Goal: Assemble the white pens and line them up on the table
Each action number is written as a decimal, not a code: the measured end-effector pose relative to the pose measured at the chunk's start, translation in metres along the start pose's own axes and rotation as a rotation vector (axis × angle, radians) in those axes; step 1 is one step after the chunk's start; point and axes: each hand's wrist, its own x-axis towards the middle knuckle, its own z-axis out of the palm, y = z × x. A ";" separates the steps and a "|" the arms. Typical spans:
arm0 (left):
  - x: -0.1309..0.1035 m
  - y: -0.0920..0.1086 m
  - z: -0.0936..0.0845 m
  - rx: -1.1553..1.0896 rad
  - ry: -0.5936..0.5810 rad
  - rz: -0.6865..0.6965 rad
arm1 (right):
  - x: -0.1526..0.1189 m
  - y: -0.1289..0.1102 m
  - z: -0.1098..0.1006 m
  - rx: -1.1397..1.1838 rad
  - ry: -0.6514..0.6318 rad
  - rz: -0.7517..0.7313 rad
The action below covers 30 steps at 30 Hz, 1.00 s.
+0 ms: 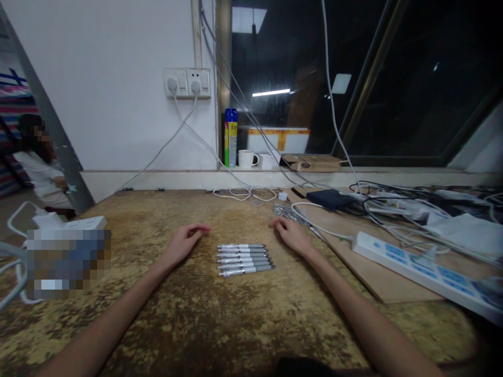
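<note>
Several white-and-grey pens [243, 260] lie side by side on the worn wooden table [220, 319], their grey ends pointing right. To their left, my left hand [185, 243] rests on the tabletop with its fingers loosely bent and nothing in them. On the other side, my right hand [291, 234] lies near the pens' grey ends, also relaxed and holding nothing. Neither hand touches the pens. Just behind my right hand is a crinkled clear plastic bag [286, 211] with small things inside that I cannot make out.
A long power strip [416, 267] sits on a board at the right, among tangled cables and a dark box [330, 199]. Along the windowsill stand a spray can [230, 139], a white mug [247, 158] and a cardboard box [312, 163]. A person [43, 162] sits far left.
</note>
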 end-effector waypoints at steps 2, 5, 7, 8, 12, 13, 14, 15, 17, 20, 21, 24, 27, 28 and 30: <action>0.000 0.000 0.000 -0.008 0.006 -0.003 | -0.001 -0.001 0.001 0.001 0.003 -0.015; 0.000 0.000 0.000 -0.013 0.008 -0.005 | -0.003 -0.004 -0.001 0.004 0.003 -0.049; 0.000 0.000 0.001 -0.015 0.001 0.000 | -0.004 -0.007 -0.003 0.004 0.014 -0.023; 0.000 0.000 0.002 -0.014 -0.001 0.004 | -0.005 -0.008 -0.004 -0.003 0.023 -0.008; -0.001 0.000 0.004 0.017 0.006 0.030 | -0.007 -0.009 -0.006 -0.021 0.049 0.006; -0.001 0.001 0.004 0.025 0.006 0.034 | -0.007 -0.008 -0.006 -0.021 0.051 0.005; -0.001 0.001 0.004 0.031 0.002 0.038 | -0.007 -0.008 -0.005 -0.020 0.050 0.004; -0.001 0.002 0.004 0.032 -0.007 0.042 | -0.007 -0.007 -0.004 -0.018 0.049 0.003; -0.001 0.002 0.005 0.027 -0.027 0.051 | -0.006 -0.005 -0.003 -0.013 0.050 -0.005; -0.002 0.002 0.007 0.023 -0.044 0.057 | -0.007 -0.005 -0.001 0.017 0.050 -0.022; -0.002 0.002 0.008 0.023 -0.046 0.060 | -0.007 -0.006 -0.001 0.036 0.043 -0.023; -0.002 0.000 0.011 0.025 -0.057 0.085 | -0.011 -0.008 -0.001 0.110 0.016 -0.014; -0.004 -0.002 0.017 0.049 -0.043 0.084 | -0.016 -0.012 -0.002 0.163 -0.004 -0.019; -0.004 -0.002 0.019 0.062 -0.024 0.072 | -0.018 -0.014 -0.001 0.171 -0.008 -0.017; -0.006 -0.002 0.024 0.079 0.027 0.042 | -0.023 -0.018 0.002 0.184 -0.012 0.002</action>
